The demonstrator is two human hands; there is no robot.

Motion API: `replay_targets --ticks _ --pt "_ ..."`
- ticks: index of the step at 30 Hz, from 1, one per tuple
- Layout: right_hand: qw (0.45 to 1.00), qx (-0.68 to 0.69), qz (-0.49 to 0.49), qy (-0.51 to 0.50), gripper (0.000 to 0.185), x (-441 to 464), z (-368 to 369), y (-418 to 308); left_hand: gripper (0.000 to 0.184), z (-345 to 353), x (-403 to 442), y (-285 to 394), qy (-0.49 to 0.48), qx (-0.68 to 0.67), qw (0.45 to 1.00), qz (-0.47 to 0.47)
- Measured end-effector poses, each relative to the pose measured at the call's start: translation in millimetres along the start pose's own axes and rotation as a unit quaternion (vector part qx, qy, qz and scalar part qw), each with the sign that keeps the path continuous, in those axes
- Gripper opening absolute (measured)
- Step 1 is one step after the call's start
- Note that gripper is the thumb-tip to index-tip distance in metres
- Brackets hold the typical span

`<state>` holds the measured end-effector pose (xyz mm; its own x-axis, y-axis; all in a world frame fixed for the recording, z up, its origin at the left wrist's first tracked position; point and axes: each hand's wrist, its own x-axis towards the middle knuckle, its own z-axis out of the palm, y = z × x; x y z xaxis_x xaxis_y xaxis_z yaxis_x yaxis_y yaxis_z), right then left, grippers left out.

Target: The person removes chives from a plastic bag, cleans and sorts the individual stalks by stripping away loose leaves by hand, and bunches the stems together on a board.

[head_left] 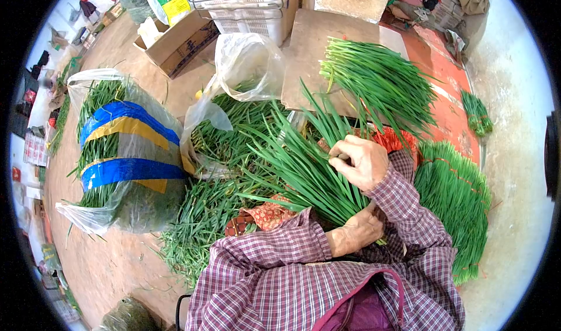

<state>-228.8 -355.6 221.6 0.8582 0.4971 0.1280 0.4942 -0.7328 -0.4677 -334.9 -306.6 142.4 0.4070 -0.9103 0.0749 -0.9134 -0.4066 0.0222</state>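
Over my lap, a loose fanned bunch of garlic chives [310,170] is held at its stem end by my left hand [355,231], whose fingers wrap round the base. My right hand [363,163] is above it among the upper leaves, with thumb and fingers pinched together. What lies in that pinch is too small to name. A neat pile of chives [377,82] rests beyond on a cardboard sheet [304,44]. Beside my right arm stand tied chive bundles [453,208].
On the left lies a clear plastic bag of chives [149,199] bound with blue and yellow tape. Loose chive leaves [198,220] cover the floor before me. An open plastic bag [248,62], a cardboard box [178,44] and white crates [248,15] stand farther off. A small bundle [476,113] lies at right.
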Motion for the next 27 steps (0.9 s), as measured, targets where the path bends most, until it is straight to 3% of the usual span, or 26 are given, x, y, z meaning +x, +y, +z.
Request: replay_targets --ticks 3,4,6,10,21,27 --pt "0.989 0.139 0.026 0.050 0.012 4.9 -16.9 3.1 0.039 -14.3 -1.4 -14.3 0.084 0.008 0.996 -0.024" --pt "0.985 0.161 0.003 0.066 0.015 8.3 -25.0 5.5 0.035 -16.7 1.1 -19.8 0.036 0.003 0.999 -0.035" --pt "0.959 0.263 0.009 0.109 0.018 13.5 -26.3 16.5 0.030 -31.0 -0.8 -34.4 0.080 0.001 0.994 -0.076" --pt "0.922 0.373 0.062 0.085 0.019 17.9 -35.9 23.0 0.022 -42.9 -5.7 -53.0 0.093 0.025 0.992 -0.077" --pt "0.913 0.375 0.097 0.130 0.019 16.0 -52.2 24.9 0.018 -21.8 -3.7 -48.9 0.130 -0.040 0.987 -0.091" --pt "0.898 0.357 0.087 0.243 0.017 21.0 -73.9 28.4 0.013 -17.0 -3.1 -48.7 0.138 -0.027 0.987 -0.084"
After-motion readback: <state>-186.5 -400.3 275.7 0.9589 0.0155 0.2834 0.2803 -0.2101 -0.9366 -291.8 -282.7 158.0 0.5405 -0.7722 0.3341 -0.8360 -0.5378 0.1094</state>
